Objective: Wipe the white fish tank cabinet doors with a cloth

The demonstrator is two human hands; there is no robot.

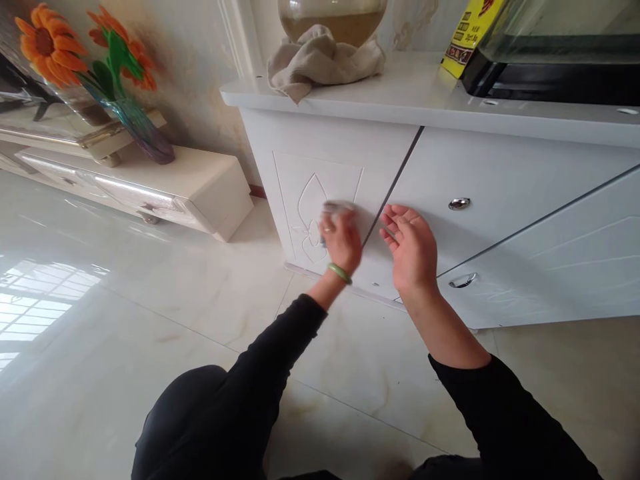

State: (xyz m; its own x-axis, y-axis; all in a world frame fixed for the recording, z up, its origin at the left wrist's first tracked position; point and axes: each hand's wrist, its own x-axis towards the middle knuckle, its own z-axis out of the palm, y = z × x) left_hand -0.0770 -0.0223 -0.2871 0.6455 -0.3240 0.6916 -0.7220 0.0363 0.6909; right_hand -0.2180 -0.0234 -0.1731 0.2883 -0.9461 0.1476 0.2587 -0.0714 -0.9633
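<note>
My left hand, with a green bangle on the wrist, is closed round a small pale cloth and presses it against the carved door of a white cabinet. The cloth is smeared by motion. My right hand hovers open just to the right, fingers slightly curled, near the dark gap between the door and the drawers. It holds nothing.
Two metal handles sit on the drawers at right. On the cabinet top lie a beige rag under a glass jar, a yellow box and a dark appliance. A low stand with an orange-flower vase is at left.
</note>
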